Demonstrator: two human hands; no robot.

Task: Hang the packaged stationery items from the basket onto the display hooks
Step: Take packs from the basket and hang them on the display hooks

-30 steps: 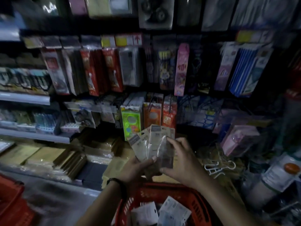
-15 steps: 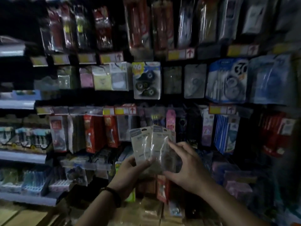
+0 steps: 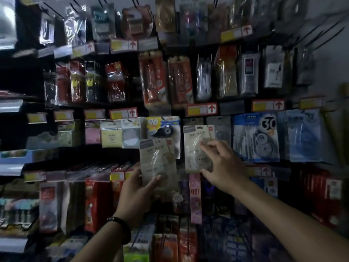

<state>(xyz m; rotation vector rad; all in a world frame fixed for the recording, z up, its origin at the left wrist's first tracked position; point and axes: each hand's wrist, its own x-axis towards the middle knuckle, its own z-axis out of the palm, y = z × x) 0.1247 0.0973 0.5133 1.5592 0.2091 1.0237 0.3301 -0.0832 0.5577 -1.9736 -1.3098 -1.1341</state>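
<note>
Right hand (image 3: 221, 167) pinches one beige correction-tape pack (image 3: 196, 146). Keep it level and slide its hang hole, probably at the top edge, onto the hook. Left hand (image 3: 137, 191) grips the spare pack (image 3: 156, 159).

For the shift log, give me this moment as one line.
step: hanging pack | right hand: holds beige pack raised | left hand: holds matching pack | hooked: cannot tell

You face a dim display wall (image 3: 330, 76) hung with rows of packets. Red-and-white packs (image 3: 153, 78) fill the upper row. Below them, blue correction-tape packs (image 3: 255, 137) hang to your right and pale notepad packs (image 3: 110, 134) to your left. Yellow price tags (image 3: 202, 109) with red arrows run under the rows, and dark wire hooks (image 3: 321, 33) jut out at upper right.
</note>
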